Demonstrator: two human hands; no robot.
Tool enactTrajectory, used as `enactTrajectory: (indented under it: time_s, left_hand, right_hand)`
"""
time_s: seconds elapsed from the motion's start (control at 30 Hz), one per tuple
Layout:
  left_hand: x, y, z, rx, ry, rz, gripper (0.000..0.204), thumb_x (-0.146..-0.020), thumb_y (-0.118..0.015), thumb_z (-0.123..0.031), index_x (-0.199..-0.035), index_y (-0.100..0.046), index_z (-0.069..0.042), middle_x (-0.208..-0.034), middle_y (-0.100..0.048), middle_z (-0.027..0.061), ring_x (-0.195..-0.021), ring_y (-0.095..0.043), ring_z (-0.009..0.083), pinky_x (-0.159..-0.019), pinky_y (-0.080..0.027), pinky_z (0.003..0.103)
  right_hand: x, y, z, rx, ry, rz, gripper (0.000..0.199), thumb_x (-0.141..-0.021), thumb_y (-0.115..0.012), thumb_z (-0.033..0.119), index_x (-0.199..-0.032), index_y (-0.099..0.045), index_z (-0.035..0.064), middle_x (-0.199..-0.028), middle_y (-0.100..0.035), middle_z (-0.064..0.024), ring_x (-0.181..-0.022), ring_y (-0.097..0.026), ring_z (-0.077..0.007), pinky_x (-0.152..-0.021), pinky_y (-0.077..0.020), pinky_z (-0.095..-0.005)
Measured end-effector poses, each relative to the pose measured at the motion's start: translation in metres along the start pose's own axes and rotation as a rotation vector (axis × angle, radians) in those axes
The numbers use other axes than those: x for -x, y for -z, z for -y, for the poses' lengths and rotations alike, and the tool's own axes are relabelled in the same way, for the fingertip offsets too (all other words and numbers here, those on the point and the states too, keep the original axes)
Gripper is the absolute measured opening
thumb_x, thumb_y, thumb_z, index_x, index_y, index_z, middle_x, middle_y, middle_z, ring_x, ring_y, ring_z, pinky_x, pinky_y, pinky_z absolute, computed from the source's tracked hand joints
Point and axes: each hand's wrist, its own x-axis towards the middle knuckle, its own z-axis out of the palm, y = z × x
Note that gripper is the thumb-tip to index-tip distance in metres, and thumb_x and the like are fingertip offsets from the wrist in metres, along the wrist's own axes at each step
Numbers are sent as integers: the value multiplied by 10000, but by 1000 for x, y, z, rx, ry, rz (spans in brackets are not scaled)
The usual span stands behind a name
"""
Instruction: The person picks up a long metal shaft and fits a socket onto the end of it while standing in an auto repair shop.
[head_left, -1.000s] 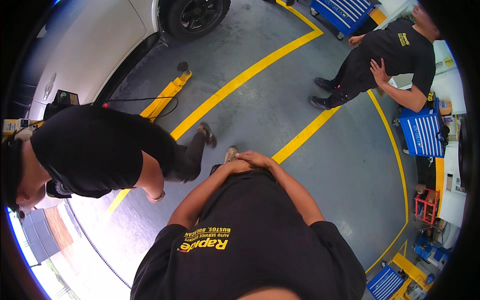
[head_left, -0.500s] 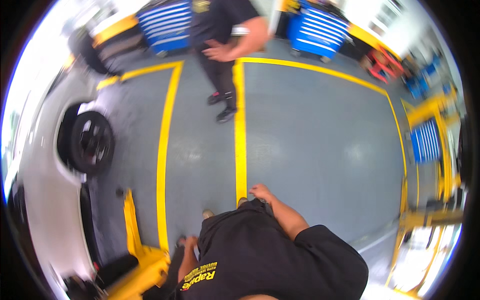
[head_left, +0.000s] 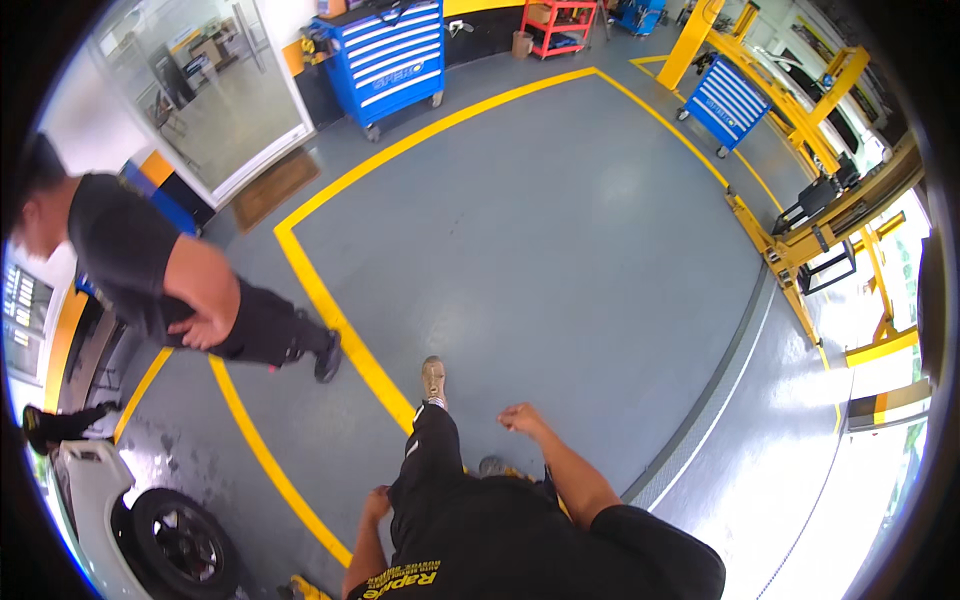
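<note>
My right hand [head_left: 522, 418] swings in front of my body, above the grey floor [head_left: 560, 270]. Its fingers are loosely curled in, and nothing shows in them. Beside my left thigh hangs my left hand [head_left: 377, 502], touching no object that I can see; its fingers are mostly hidden. One beige shoe [head_left: 433, 378] is stretched ahead of me in mid-stride, next to a yellow floor line [head_left: 360, 360].
A person [head_left: 150, 260] in dark clothes stands at left. Below them is a vehicle's wheel [head_left: 182, 545]. Blue tool cabinets [head_left: 390, 60] and a red cart [head_left: 556, 28] line the far side. A yellow vehicle lift [head_left: 780, 245] stands at right, and a doormat [head_left: 277, 190] lies by a glass door.
My view has turned to the right, and I have stepped forward. The person and the vehicle have shifted left in view. My right hand now swings farther out from my waist.
</note>
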Motion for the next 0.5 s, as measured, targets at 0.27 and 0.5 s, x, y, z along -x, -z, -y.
enactTrajectory:
  time_s: [0.27,0.5]
  left_hand:
    - [-305,125,-209,514,137,-305,276,-928,-552,-196,-943,-726,18,-804,-735,113,-703,-692,225,-680,-553,353]
    - [-502,127,-408,-93,-54,115,389,-924,-552,-341,-992,-725,1,-873,-746,172,-798,-722,319,-769,-561,424]
  right_hand:
    - [-97,158,38,980,144,71,261,-928,-708,305,-840,-769,66,-791,-736,-59,-688,-682,-146,-590,-515,-290]
    - [-74,246,111,-423,-204,-710,336,-931,-628,290,-741,-689,20,-681,-682,-65,-574,-621,-141,-509,-456,-287]
